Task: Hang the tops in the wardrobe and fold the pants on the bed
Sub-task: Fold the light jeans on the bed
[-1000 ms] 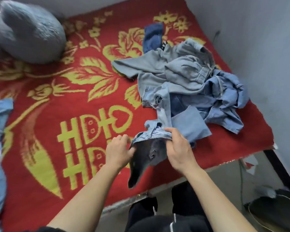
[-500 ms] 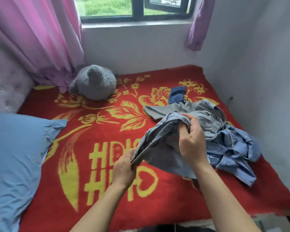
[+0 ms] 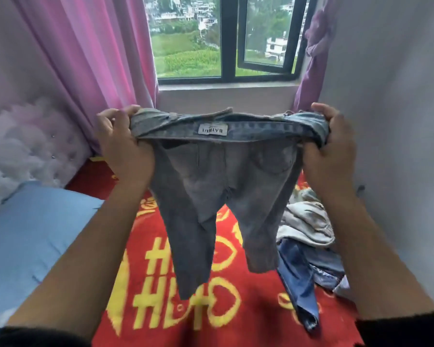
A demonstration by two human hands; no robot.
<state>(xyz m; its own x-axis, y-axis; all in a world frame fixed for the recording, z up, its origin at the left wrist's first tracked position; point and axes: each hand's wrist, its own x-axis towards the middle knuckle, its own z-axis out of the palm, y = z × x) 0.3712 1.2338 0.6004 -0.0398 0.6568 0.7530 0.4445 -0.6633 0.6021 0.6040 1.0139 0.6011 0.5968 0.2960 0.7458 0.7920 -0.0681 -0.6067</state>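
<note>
While the left grip (image 3: 122,144) and the right grip (image 3: 330,144) each pinch one end of the waistband, fingers curled round bunched denim, the jeans (image 3: 211,186) hang stretched wide between them. The label (image 3: 212,129) faces the camera, and both legs dangle below the grips over the bed (image 3: 211,326). Whether the hems touch the blanket I cannot tell. Neither grip is spread, and each is closed on the cloth. I judge this to be the start of folding one pair: the jeans are shaken out and held square, but no fold is made and they are not yet laid down. Below the right grip, beside that forearm, a heap (image 3: 308,236) of pale grey and blue garments lies crumpled on the blanket, unsorted. Which of these are tops and which pants is not clear. Below the left grip lies a blue pillow (image 3: 35,234). No folded pants show anywhere on the bed, and no wardrobe or hanger is in view. Most of the task therefore seems left: this pair, the heap, and all the hanging.
</note>
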